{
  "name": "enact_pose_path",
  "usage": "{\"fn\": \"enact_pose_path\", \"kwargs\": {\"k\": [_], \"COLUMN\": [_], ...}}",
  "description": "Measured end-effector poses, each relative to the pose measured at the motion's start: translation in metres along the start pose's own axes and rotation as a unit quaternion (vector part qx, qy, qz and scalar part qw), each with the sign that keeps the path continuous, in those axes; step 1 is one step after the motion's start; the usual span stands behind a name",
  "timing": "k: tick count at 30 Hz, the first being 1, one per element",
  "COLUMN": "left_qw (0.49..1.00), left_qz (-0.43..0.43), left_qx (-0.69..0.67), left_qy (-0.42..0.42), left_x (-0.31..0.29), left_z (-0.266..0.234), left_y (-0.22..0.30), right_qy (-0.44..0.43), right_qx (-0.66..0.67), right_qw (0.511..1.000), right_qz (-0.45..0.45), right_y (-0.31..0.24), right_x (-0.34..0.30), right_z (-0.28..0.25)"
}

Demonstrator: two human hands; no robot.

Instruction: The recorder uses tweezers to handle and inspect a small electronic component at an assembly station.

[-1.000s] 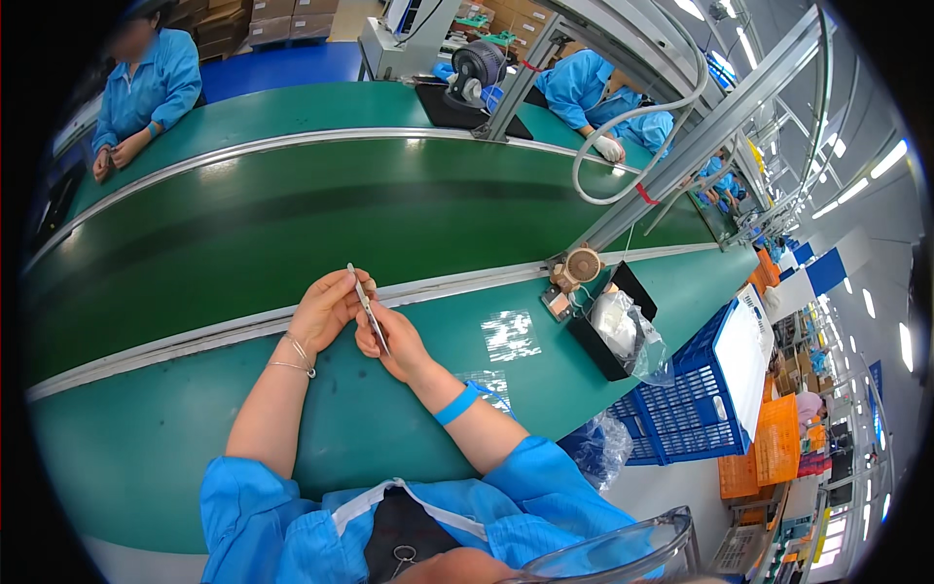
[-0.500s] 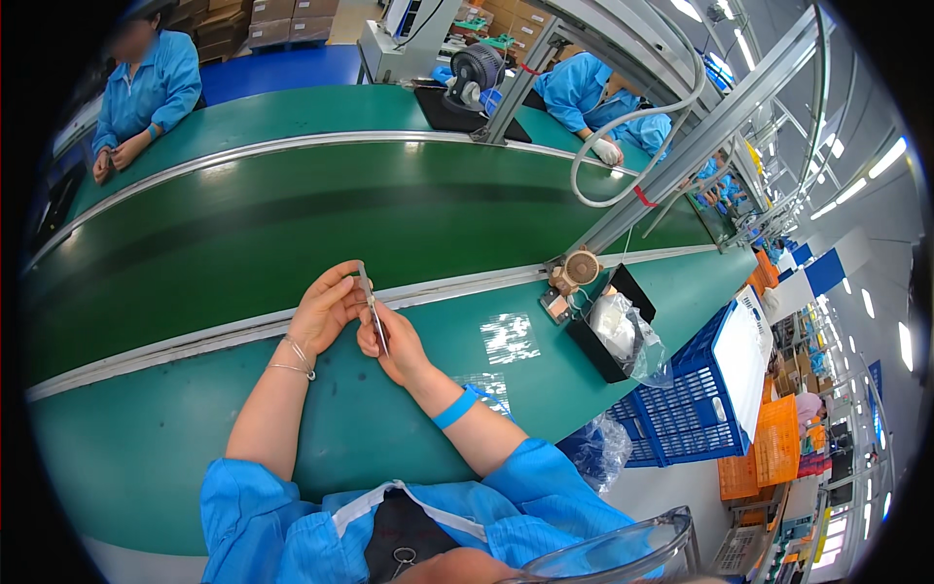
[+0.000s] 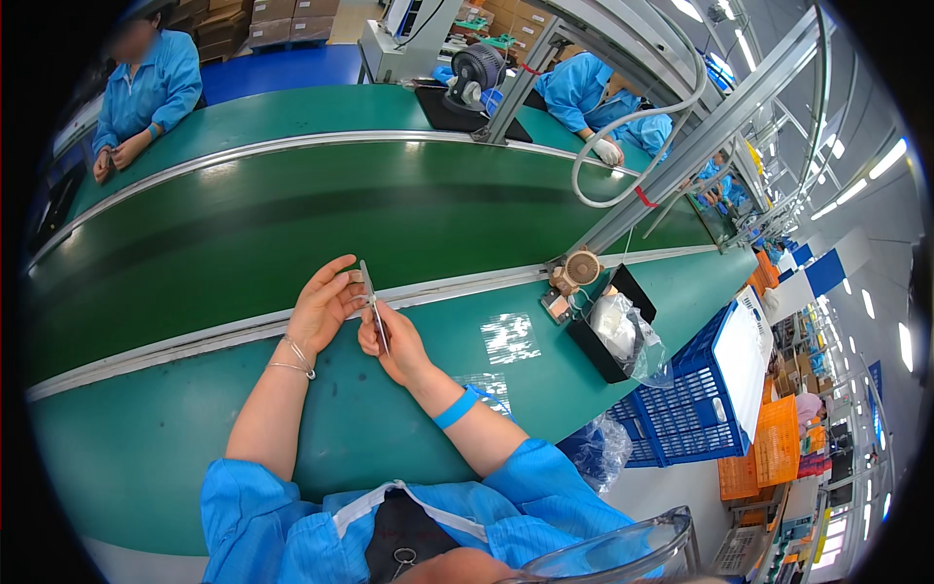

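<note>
Over the near edge of the green conveyor I hold a thin flat plate (image 3: 368,281), seen almost edge-on and standing upright. My right hand (image 3: 397,348) is closed round its lower part, thumb and fingers on either side. From the other side my left hand (image 3: 326,304) holds it with bent fingers and the thumb at its face; the index finger stretches up by the plate's top end. The plate's faces hardly show, so its exact kind is unclear.
Clear plastic sheets (image 3: 510,338) lie on the green bench right of my hands. Beyond them stand a small brown round device (image 3: 582,268), a black box (image 3: 595,352) with plastic bags and a blue crate (image 3: 681,414). Metal posts rise behind; two co-workers sit across the conveyor (image 3: 243,243).
My left index finger has straightened and lifted slightly off the plate's top end. The plate has shifted only a little; my right hand has stayed nearly in place.
</note>
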State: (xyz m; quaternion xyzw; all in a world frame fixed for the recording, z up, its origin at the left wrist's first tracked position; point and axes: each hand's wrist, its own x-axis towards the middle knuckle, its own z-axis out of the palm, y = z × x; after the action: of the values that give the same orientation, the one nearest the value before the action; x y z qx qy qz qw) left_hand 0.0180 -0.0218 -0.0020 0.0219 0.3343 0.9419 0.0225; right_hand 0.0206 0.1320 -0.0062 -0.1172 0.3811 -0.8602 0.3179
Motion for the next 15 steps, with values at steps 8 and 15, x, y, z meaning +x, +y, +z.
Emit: {"fn": "enact_pose_path", "kwargs": {"k": [8, 15], "left_qw": [1.000, 1.000], "left_qz": [-0.002, 0.000], "left_qx": [-0.007, -0.008], "left_qy": [-0.003, -0.003], "left_x": [-0.0003, 0.0000], "left_z": [-0.0007, 0.0001], "left_y": [0.0007, 0.0011], "right_qy": [0.005, 0.004], "right_qx": [0.005, -0.010], "right_qw": [1.000, 1.000], "right_qz": [-0.008, -0.005], "right_y": [0.0012, 0.0003], "right_x": [0.0007, 0.0000], "right_z": [-0.0003, 0.0006]}}
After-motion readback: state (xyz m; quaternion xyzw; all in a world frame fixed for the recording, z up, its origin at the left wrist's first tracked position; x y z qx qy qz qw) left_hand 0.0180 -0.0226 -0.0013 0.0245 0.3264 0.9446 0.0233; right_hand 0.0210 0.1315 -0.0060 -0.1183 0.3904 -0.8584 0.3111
